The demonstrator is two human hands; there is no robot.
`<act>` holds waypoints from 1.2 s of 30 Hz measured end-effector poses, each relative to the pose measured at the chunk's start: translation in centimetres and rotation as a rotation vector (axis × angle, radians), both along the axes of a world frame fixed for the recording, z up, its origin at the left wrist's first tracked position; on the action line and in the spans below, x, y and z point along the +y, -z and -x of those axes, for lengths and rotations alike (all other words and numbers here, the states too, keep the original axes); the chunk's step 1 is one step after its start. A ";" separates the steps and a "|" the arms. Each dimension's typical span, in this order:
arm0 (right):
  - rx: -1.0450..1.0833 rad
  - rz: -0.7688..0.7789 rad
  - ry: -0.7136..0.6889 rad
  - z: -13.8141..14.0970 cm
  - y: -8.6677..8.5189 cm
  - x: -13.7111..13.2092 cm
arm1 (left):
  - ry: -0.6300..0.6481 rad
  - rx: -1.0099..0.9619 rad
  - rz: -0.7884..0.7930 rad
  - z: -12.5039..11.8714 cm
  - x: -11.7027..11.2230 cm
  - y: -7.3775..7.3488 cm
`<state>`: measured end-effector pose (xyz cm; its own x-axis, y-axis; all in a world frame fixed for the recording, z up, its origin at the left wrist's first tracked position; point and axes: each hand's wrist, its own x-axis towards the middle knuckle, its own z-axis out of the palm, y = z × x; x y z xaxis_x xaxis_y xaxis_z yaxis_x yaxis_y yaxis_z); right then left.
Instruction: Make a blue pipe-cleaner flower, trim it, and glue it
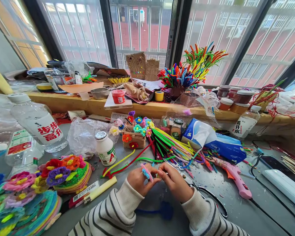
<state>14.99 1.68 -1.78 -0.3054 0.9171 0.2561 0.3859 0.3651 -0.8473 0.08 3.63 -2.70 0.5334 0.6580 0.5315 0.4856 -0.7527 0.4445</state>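
Observation:
My left hand (140,179) is closed on a pink and light-blue pipe-cleaner piece (147,172) that sticks up between its fingers. My right hand (174,181) is pinched, its fingertips meeting those of the left; what lies between them is too small to make out. Below the hands, on the grey table (179,226), lies a dark blue fuzzy flower (166,210) with a blue stem. Scissors (186,179) rest partly hidden behind my right hand. Beyond my fingers, a bundle of loose pipe cleaners (172,142) fans out, several strands reaching toward my left hand.
A wicker basket of small flowers (134,140) stands behind a white bottle (105,149). To the left are fuzzy flower discs (73,177), a yellow-handled tool (100,190) and a water bottle (39,124). A pink glue gun (236,178), tissue pack (217,146) and cables occupy the right.

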 end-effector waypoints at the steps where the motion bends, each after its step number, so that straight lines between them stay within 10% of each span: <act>1: 0.006 -0.003 0.000 0.0 0.0 0.0 | -0.001 0.005 -0.003 0.0 0.0 0.0; 36: 0.003 -0.109 0.149 0.5 0.5 -0.5 | -0.122 0.150 -0.417 -0.1 -0.7 -0.8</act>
<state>14.48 1.14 -2.23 -0.1677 0.9189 0.3570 0.4397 0.3938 -0.8072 0.19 2.95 -1.93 0.5565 0.4675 0.6868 0.6179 -0.7856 0.0341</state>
